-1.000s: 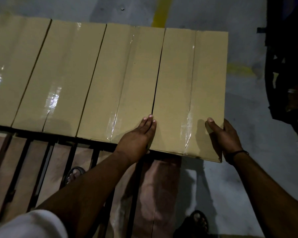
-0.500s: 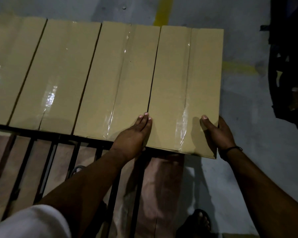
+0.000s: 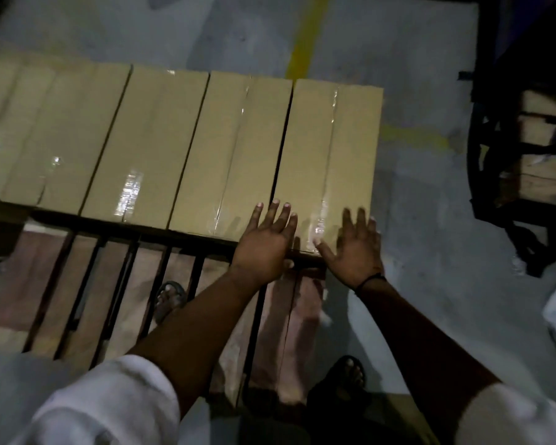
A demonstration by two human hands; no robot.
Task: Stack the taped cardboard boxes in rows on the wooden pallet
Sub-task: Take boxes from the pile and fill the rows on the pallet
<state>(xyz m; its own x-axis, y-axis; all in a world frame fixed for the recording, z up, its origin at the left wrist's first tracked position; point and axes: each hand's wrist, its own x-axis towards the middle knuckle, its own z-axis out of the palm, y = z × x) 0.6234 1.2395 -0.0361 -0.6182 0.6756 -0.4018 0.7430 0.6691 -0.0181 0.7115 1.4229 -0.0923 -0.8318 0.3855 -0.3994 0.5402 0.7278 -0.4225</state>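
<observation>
A row of long taped cardboard boxes lies side by side across the far part of the wooden pallet [image 3: 116, 293]. The rightmost box [image 3: 331, 146] sits close against its neighbour [image 3: 235, 149]. My left hand [image 3: 264, 242] is open, fingers spread, over the near end of the seam between these two boxes. My right hand [image 3: 353, 248] is open too, fingers spread, at the rightmost box's near right corner. Neither hand grips a box. The near slats of the pallet are bare.
The grey concrete floor [image 3: 430, 220] carries yellow painted lines [image 3: 305, 36]. A dark metal cart [image 3: 527, 149] with cardboard inside stands at the right. My sandalled feet show: one [image 3: 169, 298] between the pallet slats, the other [image 3: 350, 377] on the floor.
Both hands let go of the rightmost box's near end and now hover open with spread fingers. The box has slid farther onto the pallet, in line with the row.
</observation>
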